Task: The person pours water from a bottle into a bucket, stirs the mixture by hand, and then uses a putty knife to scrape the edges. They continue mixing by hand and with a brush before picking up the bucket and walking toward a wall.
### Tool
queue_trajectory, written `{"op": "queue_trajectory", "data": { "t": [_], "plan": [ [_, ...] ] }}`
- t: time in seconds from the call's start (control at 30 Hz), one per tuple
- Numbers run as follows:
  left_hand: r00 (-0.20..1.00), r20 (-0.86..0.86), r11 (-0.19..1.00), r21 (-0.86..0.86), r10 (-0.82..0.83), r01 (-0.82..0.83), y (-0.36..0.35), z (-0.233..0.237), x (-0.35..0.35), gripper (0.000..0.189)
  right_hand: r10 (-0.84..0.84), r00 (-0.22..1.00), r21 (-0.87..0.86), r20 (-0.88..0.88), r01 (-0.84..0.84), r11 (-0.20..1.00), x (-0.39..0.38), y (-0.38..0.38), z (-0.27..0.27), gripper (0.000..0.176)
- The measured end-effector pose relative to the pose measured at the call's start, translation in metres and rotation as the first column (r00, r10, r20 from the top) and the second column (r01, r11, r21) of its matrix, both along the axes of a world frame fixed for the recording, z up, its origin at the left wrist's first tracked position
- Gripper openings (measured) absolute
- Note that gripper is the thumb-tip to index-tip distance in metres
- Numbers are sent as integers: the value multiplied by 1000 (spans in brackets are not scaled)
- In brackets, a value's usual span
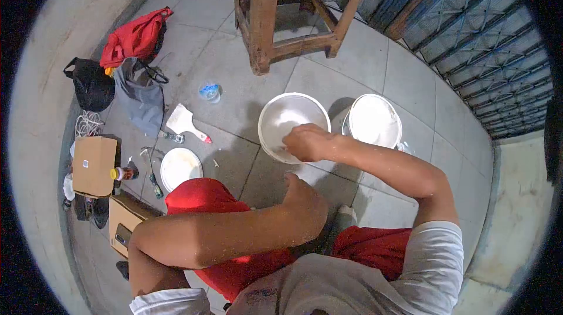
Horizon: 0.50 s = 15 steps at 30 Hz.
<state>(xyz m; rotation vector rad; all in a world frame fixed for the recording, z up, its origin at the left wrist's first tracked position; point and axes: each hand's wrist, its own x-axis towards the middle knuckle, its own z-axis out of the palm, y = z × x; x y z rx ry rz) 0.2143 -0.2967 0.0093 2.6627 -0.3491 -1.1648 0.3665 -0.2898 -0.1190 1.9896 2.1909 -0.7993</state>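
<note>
My right hand [311,142] reaches over the near rim of a white round bucket [265,133]. Its fingers are curled together inside the opening, and what they hold, if anything, is hidden. Pale whitish material lies in the bottom of the bucket. My left hand [305,201] is low in front of the same bucket, close to my knee, with the thumb side up; its other fingers are mostly hidden. To the right stands a second white bucket [374,120], with a bright white top surface, partly behind my right forearm.
A wooden stool [262,33] stands beyond the buckets. On the left floor are a plastic cup [210,93], a white wide scraper [180,120], a white round lid [180,169], a cardboard box [94,165] and bags [139,95]. A folding metal gate [469,39] lines the right.
</note>
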Motion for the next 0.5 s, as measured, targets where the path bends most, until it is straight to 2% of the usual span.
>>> {"op": "queue_trajectory", "data": {
  "t": [0.07, 0.1, 0.13, 0.2, 0.23, 0.27, 0.33, 0.37, 0.43, 0.47, 0.5],
  "plan": [
    [999, -16, 999, -16, 30, -31, 1, -2, -2, 37, 47, 998, -31, -37, -48, 998, 8, -12, 13, 14],
    [999, 31, 999, 1, 34, -34, -1, -9, -5, 37, -35, 999, -9, -8, 35, 999, 9, -14, 21, 13],
    [996, 77, 999, 18, 35, -37, -3, -13, -7, 37, -36, 999, -9, -10, 36, 999, 12, -14, 20, 13],
    [994, 108, 999, 22, 26, -29, -3, -13, -11, 37, -64, 984, 131, 165, 42, 990, 24, -9, 14, 14],
    [990, 141, 999, 26, 18, -22, -4, -12, -11, 37, -59, 980, 197, 190, 21, 980, 32, -6, 8, 13],
    [990, 141, 999, 27, 17, -21, -2, -8, -9, 37, -61, 980, 197, 190, 23, 980, 36, -1, 5, 13],
    [1000, 20, 1000, -17, 16, -16, 1, 0, -4, 36, -107, 965, 294, 241, 33, 955, 38, 7, -4, 11],
    [1000, 20, 1000, -17, 14, -14, 0, -1, -4, 36, -109, 964, 294, 241, 35, 955, 35, 10, -8, 11],
    [998, 59, 1000, -17, -19, 20, -2, -9, -4, 35, -206, 977, 288, 61, 180, 940, 28, 15, -15, 9],
    [998, 58, 1000, -16, -20, 21, -5, -13, -5, 35, -207, 977, 289, 60, 181, 940, 26, 13, -19, 9],
    [996, 88, 1000, 17, -6, 5, -8, -17, -6, 35, -116, 993, 377, 3, 107, 920, 22, 10, -23, 9]
  ]
}}
